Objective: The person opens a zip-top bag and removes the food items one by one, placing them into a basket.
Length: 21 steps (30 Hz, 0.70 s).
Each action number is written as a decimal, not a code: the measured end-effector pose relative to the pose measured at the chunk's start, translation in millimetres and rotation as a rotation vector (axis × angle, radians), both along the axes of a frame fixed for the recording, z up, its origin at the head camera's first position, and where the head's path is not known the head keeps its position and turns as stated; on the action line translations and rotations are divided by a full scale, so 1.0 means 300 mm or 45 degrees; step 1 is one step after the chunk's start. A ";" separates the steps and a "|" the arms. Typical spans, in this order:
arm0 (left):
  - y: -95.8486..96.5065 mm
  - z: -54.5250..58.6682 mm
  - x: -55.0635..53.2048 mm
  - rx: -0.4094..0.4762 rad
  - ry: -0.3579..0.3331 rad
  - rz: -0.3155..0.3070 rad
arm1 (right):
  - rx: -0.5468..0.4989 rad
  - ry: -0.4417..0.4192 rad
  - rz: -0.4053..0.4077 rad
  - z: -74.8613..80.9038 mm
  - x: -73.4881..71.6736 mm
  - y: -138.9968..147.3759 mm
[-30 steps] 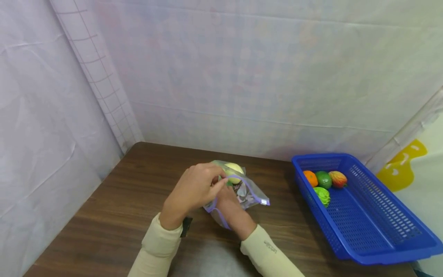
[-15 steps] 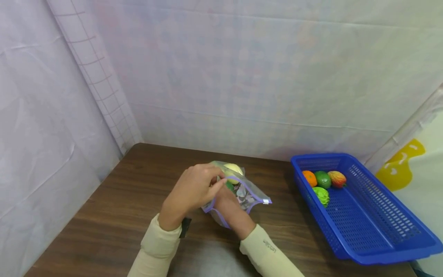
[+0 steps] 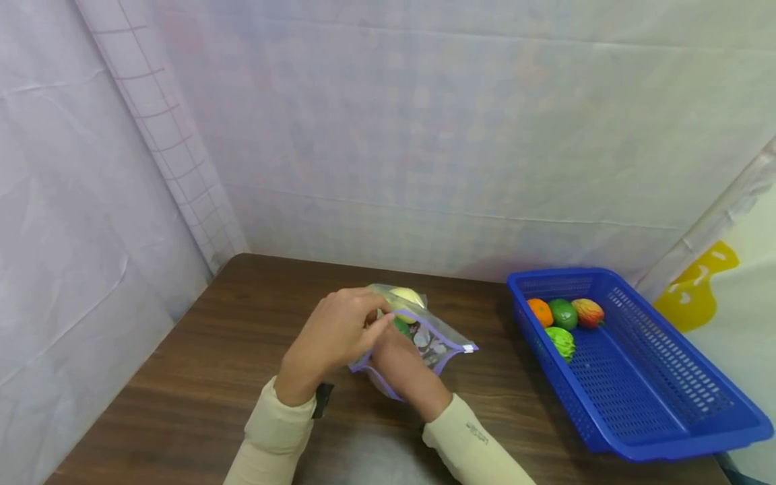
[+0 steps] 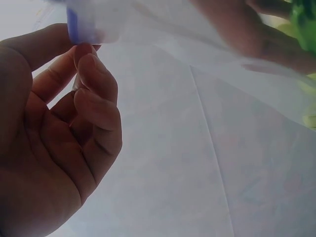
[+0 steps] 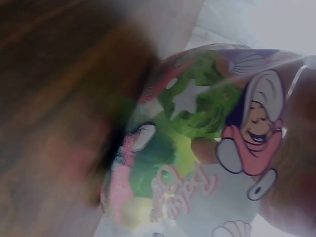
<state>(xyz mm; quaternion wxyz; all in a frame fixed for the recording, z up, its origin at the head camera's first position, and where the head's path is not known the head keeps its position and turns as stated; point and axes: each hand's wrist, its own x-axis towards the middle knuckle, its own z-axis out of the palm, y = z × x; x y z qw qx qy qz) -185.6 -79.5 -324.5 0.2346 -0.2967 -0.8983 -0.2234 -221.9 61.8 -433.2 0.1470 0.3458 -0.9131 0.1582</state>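
A clear plastic slider bag (image 3: 445,329) with a purple zip edge and printed cartoon figures lies on the brown table. My left hand (image 3: 341,327) pinches its rim at the left side, thumb against forefinger. Through the open mouth reaches my right hand (image 3: 397,357), its fingers largely hidden inside. In the left wrist view, those blurred fingers (image 4: 276,47) lie beside a green item (image 4: 304,22). A pale yellow round item (image 3: 409,295) shows at the bag's far end. Through the print, the right wrist view shows a crinkled green piece (image 5: 202,111) and a smooth dark green one (image 5: 150,170).
A blue perforated basket (image 3: 642,397) stands on the right. Inside it are an orange (image 3: 539,312), a dark green fruit (image 3: 564,314), a red-yellow fruit (image 3: 587,313) and a light green leafy vegetable (image 3: 561,343). White cloth (image 3: 388,135) hangs behind the table.
The bag's mouth has spread wider, its slider corner shifting slightly right and up. My right hand stays inside and my left keeps its pinch on the rim. The view has turned slightly.
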 end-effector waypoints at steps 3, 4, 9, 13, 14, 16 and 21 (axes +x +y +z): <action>-0.001 -0.002 -0.001 -0.001 0.000 0.010 | -0.016 0.012 0.068 0.024 0.011 0.009; -0.001 -0.002 -0.002 0.001 0.004 0.012 | -0.011 0.011 0.072 0.034 0.014 0.012; -0.005 0.001 -0.004 0.011 0.031 0.010 | 0.003 -0.040 0.076 0.094 0.024 0.027; -0.008 0.001 -0.006 0.016 0.021 0.008 | 0.023 -0.074 0.068 0.132 0.032 0.045; -0.008 0.002 -0.006 0.018 0.015 0.007 | 0.031 -0.081 0.068 0.141 0.035 0.051; -0.009 0.001 -0.006 0.020 0.009 0.005 | 0.063 -0.086 0.047 0.159 0.046 0.063; -0.011 -0.003 -0.007 0.023 0.016 0.003 | 0.126 -0.085 0.019 0.205 0.079 0.097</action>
